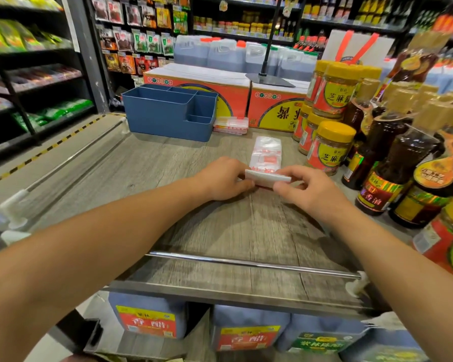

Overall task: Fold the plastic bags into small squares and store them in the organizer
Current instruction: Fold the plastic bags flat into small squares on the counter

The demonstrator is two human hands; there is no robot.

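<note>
— Between the two sets of fingertips, right there: that's the plastic bag (266,163), and the near end is already rolled over into a thick white fold.

— Why both hands on it?

— To keep the fold from springing back, I'd say. The left hand (224,178) pinches the fold's left end, thumb underneath and fingers curled over the top; the right hand (307,188) pinches the right end the same way. Neither is spread flat.

— And the rest of the bag?

— Stretched out flat on the wooden shelf (220,231), running away from the fingertips (a narrow strip, so it has been folded lengthwise). That leaves room to keep turning the fold forward.

— Where does it end up?

— In the blue organizer (165,113), well beyond the fingers and off to the left. Just beside it lies a small stack of folded bags (231,125), not stored yet. Jars (327,150) crowd the right hand's side.
</note>
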